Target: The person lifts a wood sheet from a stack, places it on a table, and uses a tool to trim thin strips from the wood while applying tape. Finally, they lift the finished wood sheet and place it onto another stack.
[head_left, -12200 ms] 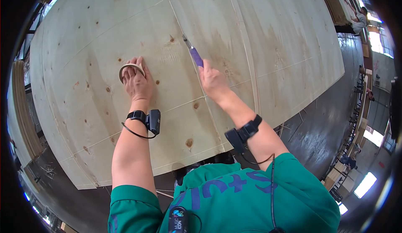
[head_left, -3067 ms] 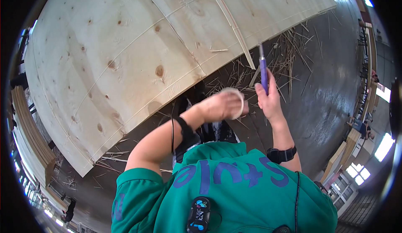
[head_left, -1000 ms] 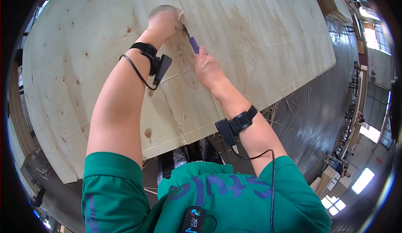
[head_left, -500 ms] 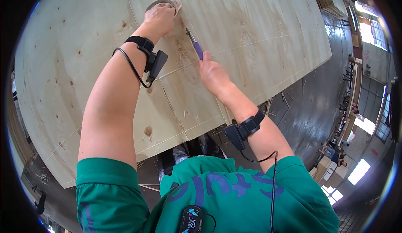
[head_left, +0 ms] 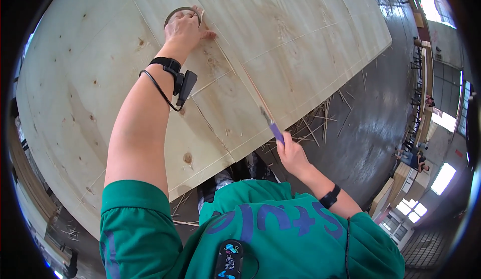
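Note:
My left hand [head_left: 183, 32] rests on a large pale plywood sheet [head_left: 135, 78], its fingers closed over a ring-shaped roll [head_left: 176, 11] that looks like tape. Its thumb is spread to the right, pressed on the wood. In my right hand [head_left: 293, 155], near the sheet's front edge, is a slim knife-like tool [head_left: 276, 132] with a purple handle and a narrow metal end. That end is blurred and points away from me, over the sheet. From it a thin wood strip or slit [head_left: 256, 89] runs up the surface.
Thin wood offcuts [head_left: 320, 121] lie on the dark floor [head_left: 368, 123] beyond the sheet's right edge. Stacked boards [head_left: 30, 169] stand at the far left. A person [head_left: 418, 160] is in the distance at right. A cable [head_left: 346, 249] hangs by my right sleeve.
My right hand has drawn the tool toward me and rightward, from the middle of the sheet to its front edge. My left hand has shifted slightly left, its thumb now spread.

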The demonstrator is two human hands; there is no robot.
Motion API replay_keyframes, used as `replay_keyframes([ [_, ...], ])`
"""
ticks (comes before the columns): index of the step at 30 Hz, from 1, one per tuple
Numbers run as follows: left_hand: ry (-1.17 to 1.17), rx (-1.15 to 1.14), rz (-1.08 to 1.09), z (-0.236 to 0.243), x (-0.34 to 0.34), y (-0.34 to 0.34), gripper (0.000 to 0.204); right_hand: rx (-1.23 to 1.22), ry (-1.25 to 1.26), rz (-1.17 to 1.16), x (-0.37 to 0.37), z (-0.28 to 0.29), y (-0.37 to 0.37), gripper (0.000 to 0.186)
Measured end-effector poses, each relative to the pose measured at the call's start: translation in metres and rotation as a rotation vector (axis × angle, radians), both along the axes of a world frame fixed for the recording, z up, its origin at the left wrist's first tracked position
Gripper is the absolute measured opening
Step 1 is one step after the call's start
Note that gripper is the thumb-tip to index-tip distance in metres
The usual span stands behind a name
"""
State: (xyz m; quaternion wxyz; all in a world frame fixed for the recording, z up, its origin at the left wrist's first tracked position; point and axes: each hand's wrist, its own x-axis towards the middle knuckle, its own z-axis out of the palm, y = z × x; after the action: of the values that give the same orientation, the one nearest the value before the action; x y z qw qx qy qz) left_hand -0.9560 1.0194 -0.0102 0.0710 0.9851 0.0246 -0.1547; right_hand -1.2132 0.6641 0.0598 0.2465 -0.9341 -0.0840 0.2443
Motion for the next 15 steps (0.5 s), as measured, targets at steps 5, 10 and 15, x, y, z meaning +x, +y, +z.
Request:
replay_keyframes([
  [5, -0.097, 0.002, -0.048, -0.009, 0.004, 0.002, 0.097, 0.165, -0.187, -0.293, 0.104, -0.041, 0.1, 0.031],
  [10, -0.093, 0.016, -0.063, -0.001, 0.004, -0.002, 0.089, -0.01, -0.271, -0.271, 0.16, -0.071, 0.152, 0.032],
  [15, -0.109, -0.01, -0.024, -0.009, 0.001, 0.008, 0.07, 0.103, -0.1, -0.284, 0.158, -0.069, 0.158, 0.028],
])
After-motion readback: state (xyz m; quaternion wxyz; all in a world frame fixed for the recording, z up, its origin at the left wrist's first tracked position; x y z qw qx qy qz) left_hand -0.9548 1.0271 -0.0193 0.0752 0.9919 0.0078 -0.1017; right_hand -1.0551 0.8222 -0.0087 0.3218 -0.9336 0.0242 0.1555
